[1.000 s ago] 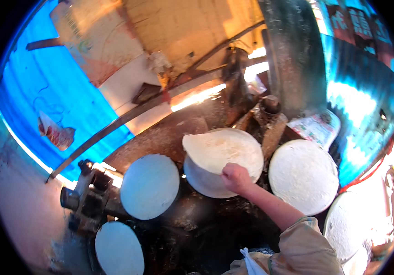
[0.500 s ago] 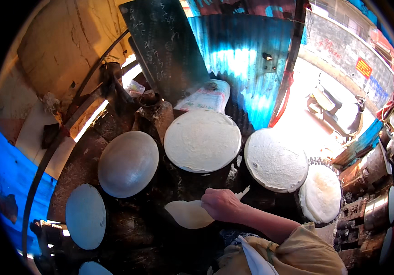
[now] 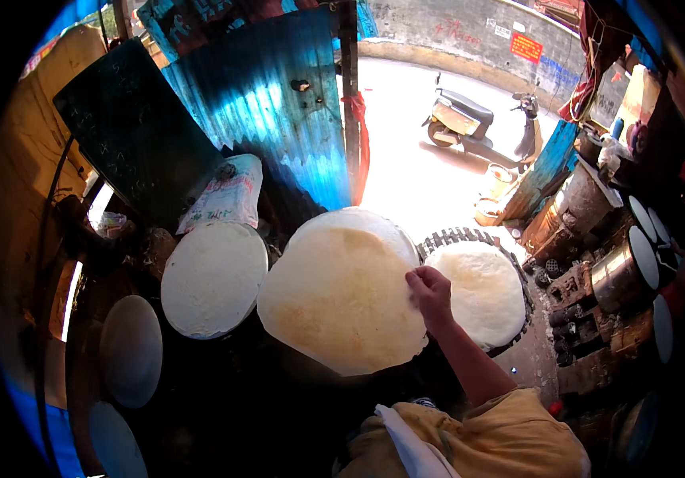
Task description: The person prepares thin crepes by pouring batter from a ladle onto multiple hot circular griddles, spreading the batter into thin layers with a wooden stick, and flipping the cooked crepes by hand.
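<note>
A large, thin, round pancake (image 3: 334,303) with light brown patches hangs spread out from my right hand (image 3: 430,296). The fingers and thumb pinch its right edge. Behind it, a white batter-covered round griddle (image 3: 362,221) is partly hidden. On the left stands another griddle spread with white batter (image 3: 213,279). To the right of my hand lies a puffed white pancake (image 3: 479,291) on a round griddle with a dark, ridged rim. My left hand is not seen.
A bare domed griddle (image 3: 131,350) and another round surface (image 3: 117,438) stand at the left. A printed sack (image 3: 223,191) leans by a dark board (image 3: 131,119). Rusty cylinders (image 3: 573,211) line the right side. Outside stands a scooter (image 3: 478,127).
The view has turned to the right. The pancake, held low and seen partly behind my hand before, is now raised and spread wide in front of the batter-covered griddle.
</note>
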Tool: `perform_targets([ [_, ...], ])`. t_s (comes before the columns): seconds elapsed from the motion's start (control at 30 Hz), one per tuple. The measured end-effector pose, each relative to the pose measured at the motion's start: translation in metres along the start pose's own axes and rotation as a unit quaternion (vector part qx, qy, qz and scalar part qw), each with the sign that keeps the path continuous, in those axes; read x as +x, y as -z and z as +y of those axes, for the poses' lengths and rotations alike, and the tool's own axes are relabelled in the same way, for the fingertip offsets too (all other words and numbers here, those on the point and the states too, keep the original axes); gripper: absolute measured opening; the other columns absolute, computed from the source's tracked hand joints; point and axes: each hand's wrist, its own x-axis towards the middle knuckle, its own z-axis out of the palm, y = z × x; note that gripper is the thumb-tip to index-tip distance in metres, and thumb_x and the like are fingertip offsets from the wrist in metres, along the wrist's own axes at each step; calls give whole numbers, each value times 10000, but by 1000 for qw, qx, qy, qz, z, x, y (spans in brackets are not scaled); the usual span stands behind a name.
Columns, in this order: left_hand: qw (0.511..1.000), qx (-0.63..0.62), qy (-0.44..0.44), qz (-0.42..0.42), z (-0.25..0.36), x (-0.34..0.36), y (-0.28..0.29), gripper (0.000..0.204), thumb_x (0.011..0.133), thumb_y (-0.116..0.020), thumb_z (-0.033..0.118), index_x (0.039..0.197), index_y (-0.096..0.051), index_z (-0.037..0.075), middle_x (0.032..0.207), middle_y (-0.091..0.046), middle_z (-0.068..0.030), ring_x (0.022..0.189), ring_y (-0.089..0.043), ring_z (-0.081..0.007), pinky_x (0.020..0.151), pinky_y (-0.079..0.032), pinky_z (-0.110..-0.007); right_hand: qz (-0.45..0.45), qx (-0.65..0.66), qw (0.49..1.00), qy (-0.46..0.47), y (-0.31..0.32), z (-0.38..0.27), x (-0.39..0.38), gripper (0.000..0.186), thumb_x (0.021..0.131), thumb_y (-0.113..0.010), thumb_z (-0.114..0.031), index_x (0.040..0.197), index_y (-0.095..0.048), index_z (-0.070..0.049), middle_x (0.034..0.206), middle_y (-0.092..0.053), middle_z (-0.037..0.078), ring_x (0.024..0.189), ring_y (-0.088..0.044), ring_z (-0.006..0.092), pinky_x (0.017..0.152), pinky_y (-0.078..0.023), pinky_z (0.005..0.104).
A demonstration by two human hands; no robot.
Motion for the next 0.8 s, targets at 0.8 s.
perform_targets([
  [0.8,965,-125,-72,220,-150,-38,-46,120,898,-504,237,877,-551,129,561,-401,36,418,-385,-63,351,-281,-186,259,-370,839,-303,389,216,-5,225,824,-551,-185,903,-553,26,768,-595,121,553,-556,209,466,-479,355],
])
